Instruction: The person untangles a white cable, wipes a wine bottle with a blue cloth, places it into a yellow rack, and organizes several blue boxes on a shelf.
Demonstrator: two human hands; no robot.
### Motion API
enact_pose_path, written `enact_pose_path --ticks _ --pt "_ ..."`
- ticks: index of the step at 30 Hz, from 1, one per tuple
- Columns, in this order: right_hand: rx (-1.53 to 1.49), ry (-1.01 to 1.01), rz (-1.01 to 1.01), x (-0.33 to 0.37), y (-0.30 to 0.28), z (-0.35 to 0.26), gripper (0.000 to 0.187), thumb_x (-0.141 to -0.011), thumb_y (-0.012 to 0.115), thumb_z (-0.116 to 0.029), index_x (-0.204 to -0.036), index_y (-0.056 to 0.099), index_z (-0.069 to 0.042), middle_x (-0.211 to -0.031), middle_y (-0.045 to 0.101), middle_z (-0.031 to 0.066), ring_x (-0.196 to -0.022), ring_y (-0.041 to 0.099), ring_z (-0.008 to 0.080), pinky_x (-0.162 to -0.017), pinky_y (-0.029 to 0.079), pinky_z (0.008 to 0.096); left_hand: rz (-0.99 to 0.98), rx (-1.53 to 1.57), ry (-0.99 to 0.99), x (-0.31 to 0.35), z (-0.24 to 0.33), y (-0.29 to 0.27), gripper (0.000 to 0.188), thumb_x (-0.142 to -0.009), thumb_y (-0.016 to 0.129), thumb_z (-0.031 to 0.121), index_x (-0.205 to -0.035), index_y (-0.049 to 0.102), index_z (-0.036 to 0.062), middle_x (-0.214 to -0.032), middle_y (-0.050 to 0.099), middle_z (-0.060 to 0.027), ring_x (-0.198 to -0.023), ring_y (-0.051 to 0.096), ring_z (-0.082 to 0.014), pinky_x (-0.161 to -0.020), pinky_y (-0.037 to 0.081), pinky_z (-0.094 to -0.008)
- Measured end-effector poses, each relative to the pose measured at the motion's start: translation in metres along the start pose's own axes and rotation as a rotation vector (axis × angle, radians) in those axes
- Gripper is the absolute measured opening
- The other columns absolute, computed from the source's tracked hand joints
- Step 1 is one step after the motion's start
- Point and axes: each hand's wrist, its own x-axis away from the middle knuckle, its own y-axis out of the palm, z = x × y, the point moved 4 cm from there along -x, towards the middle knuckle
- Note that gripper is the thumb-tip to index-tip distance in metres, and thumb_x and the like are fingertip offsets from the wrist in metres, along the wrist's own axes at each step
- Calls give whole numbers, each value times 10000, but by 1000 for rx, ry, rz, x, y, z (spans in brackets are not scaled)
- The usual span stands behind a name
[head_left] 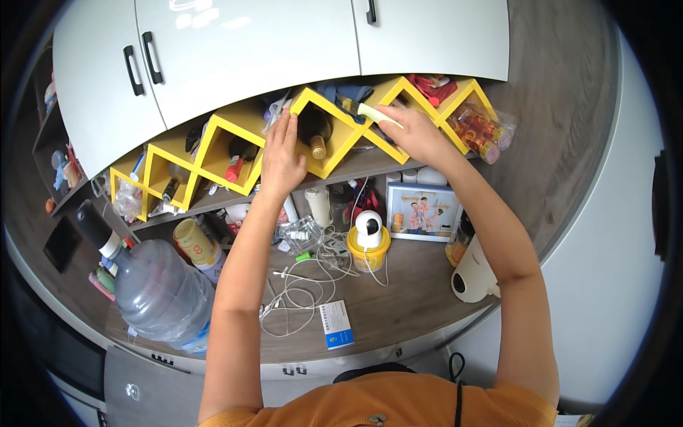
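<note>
My left hand (283, 158) lies with its fingers stretched out against the edge of a yellow zigzag wine rack (347, 134). It holds nothing. My right hand (416, 135) is closed around the pale green handle of a tool (379, 116), whose head points left into the rack's upper gap. The head's exact kind is hard to make out. Behind it lies blue cloth (329, 92). Between my hands, a dark bottle with a gold neck (317, 146) rests in a compartment. A bottle with a red top (233, 169) lies in the compartment left of my left hand.
White cabinet doors (249, 57) hang above the rack. Below stand a white camera on a yellow tub (368, 245), a framed photo (425, 213), tangled white cables (292, 302), a large water jug (160, 292) and a white appliance (475, 274). Red-patterned packages (478, 132) sit at the rack's right end.
</note>
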Motion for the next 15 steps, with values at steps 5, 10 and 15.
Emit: enact_pose_path --ticks 5,10,15 --pt "154 116 -5 -14 -18 -12 358 -882 494 -232 -1181 561 -48 -1022 627 204 -952 605 313 -819 453 354 -5 29 8 1 -1 1 774 -622 600 -28 -1351 343 13 -1408 320 -186 -1270 333 -362 -1058 293 -411" --pt "114 161 183 -49 17 18 424 -852 442 -215 -1187 526 30 -1129 566 262 -1095 512 402 -935 395 407 -3 54 16 0 -1 4 768 -616 588 -40 -1345 352 9 -1409 325 -168 -1253 349 -359 -1046 309 -410" --pt "-740 580 80 -81 51 16 372 -917 430 -166 -1270 448 -52 -601 400 -22 -433 304 54 -354 222 204 11 -9 34 -1 0 -4 710 -614 569 -53 -1300 389 -30 -1375 359 -193 -1230 376 -353 -1034 332 -398"
